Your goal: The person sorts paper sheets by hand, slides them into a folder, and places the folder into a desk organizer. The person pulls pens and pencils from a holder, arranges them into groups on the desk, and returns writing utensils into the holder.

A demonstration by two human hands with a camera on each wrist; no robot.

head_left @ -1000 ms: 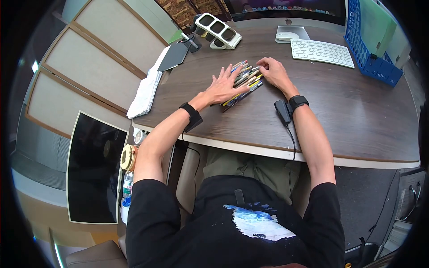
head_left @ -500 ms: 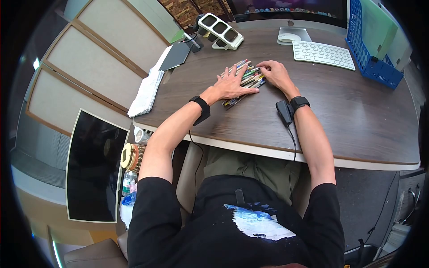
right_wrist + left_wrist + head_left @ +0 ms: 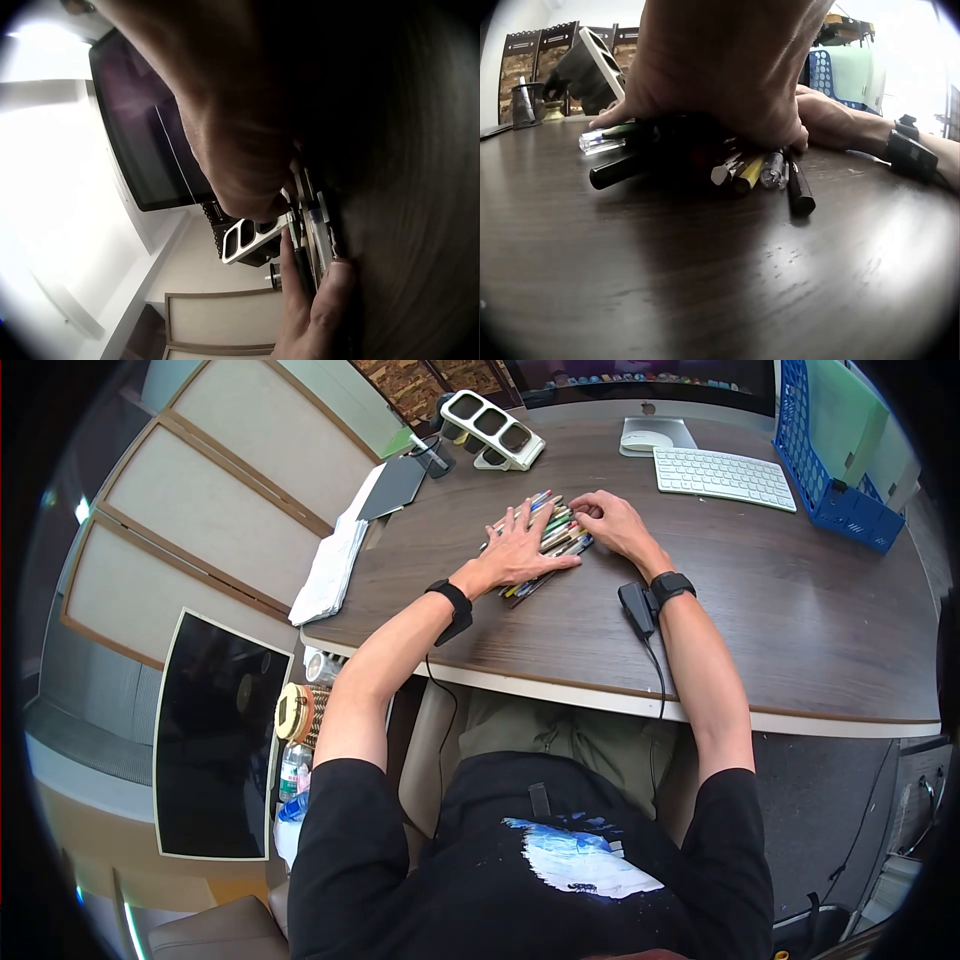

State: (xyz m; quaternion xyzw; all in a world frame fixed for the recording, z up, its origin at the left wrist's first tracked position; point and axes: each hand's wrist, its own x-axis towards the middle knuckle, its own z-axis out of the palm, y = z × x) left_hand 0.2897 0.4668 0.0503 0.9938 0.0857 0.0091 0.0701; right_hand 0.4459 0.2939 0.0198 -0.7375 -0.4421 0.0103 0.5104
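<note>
A bundle of pens and pencils [image 3: 562,540] lies slantwise on the desk. Across it rests the left hand [image 3: 518,552], palm down with fingers spread and thumb pointing right. The right hand [image 3: 615,527] is at the bundle's upper right end, fingers bent, tips at the pen ends. In the left wrist view, a black pen [image 3: 801,191] and a yellow one [image 3: 748,174] stick out below the left hand [image 3: 712,82]. The right wrist view has the right hand [image 3: 240,165] curled at the ends of the pens [image 3: 321,240]; its fingertips are partly hidden.
Behind the left hand stand a white three-slot holder [image 3: 492,430] and a mesh cup [image 3: 436,458]. Papers [image 3: 330,575] lie at the left edge. Toward the back right are a keyboard [image 3: 725,478], a mouse [image 3: 647,442] and a blue basket [image 3: 855,520].
Compared with a second ago, the left hand has shifted right along the bundle, its forearm following. Since half a second ago it has hardly moved; the right hand has stayed at the pen ends.
</note>
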